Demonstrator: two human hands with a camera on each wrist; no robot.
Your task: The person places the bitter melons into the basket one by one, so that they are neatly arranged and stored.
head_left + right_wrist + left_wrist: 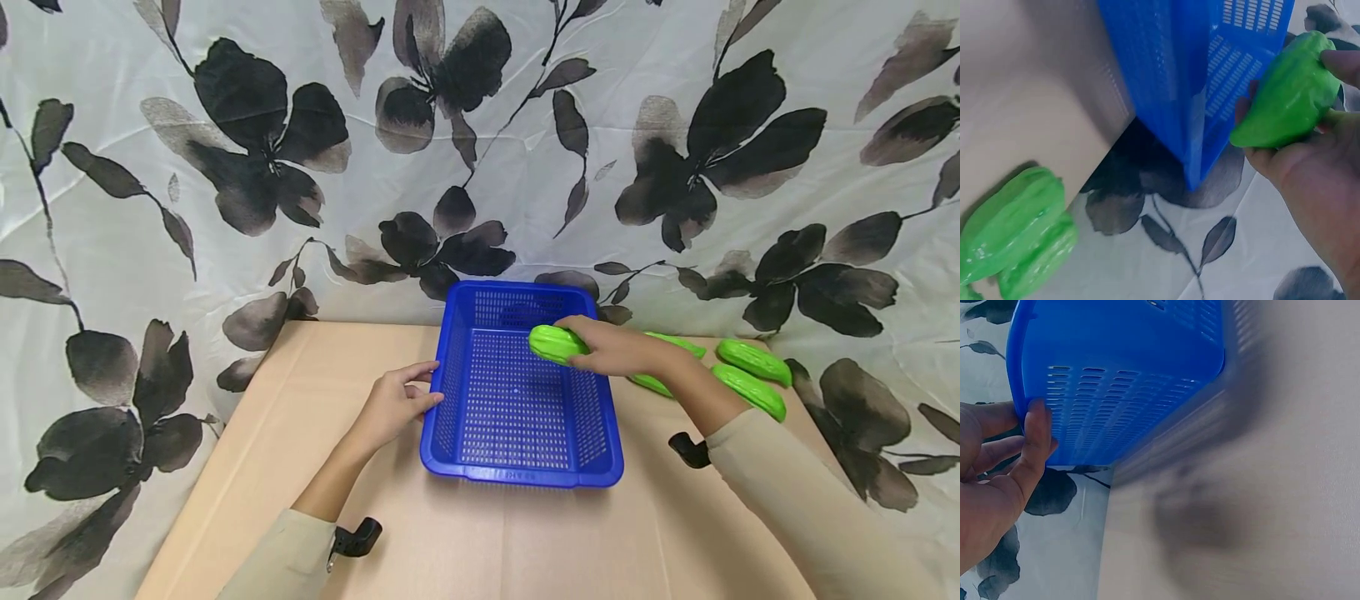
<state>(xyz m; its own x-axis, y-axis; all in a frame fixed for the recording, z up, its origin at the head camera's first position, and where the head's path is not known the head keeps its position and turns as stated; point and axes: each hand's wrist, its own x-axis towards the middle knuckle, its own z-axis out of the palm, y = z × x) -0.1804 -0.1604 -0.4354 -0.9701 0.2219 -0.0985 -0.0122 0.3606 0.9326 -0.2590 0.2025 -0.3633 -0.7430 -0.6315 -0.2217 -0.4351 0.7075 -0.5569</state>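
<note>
A blue plastic basket [517, 479] with slotted walls stands on the table, its inside facing up in the head view. At its left rim, my left hand [393, 407] holds the edge between thumb and fingers, seen closely in the left wrist view, where the thumb overlaps the outer wall. My right hand [618, 346] grips a glossy green ridged vegetable [553, 343] over the basket's far right part. In the right wrist view this vegetable [1291, 94] tapers to a point, with the fingers and thumb around it.
To the right of the basket, several similar green vegetables [750, 390] lie on the tan table [337, 358], some partly hidden behind the right forearm. Behind the table hangs a white cloth [555, 192] with dark flowers. Black wrist cameras [358, 537] sit at both sleeves.
</note>
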